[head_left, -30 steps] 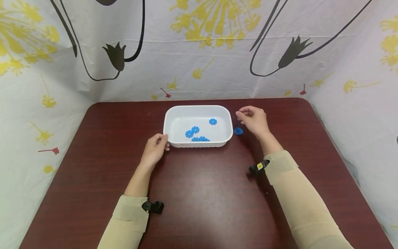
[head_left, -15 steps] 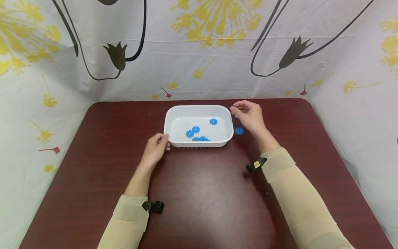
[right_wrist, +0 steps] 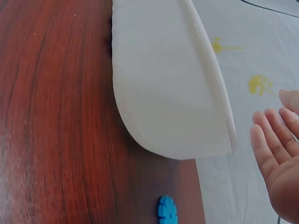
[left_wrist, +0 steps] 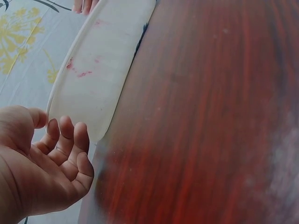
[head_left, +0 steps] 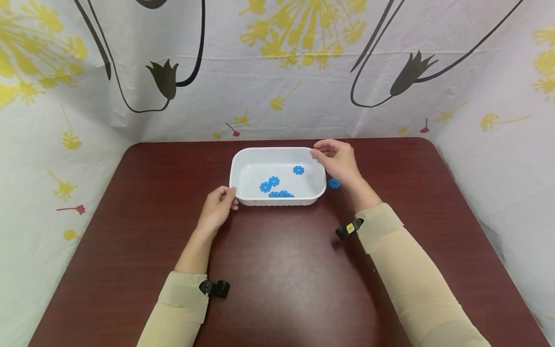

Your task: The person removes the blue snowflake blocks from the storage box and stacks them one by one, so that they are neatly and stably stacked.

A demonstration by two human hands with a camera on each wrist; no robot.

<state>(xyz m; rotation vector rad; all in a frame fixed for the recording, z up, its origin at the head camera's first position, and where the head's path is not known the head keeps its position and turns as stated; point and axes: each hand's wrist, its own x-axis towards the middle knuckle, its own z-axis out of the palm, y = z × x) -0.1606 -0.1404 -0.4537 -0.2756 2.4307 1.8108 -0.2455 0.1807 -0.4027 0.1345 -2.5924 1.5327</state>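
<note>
A white plastic tray stands near the table's far side, holding several blue notched discs. My left hand pinches its rim at the near left corner. In the left wrist view, the left hand's thumb and index finger meet at the tray edge, the other fingers curled beside the wall. My right hand is over the tray's far right corner, fingers relaxed and slightly bent; no object shows between them. In the right wrist view, the right hand has fairly straight fingers, apart from the tray's outer wall.
Another blue notched disc lies on the table just right of the tray, below my right hand. The dark red wooden table ends behind the tray at a patterned white cloth, which also hangs along both sides.
My right hand has moved left, from above the loose disc to over the tray's right rim. The left hand, the tray and the visible discs have stayed in place.
</note>
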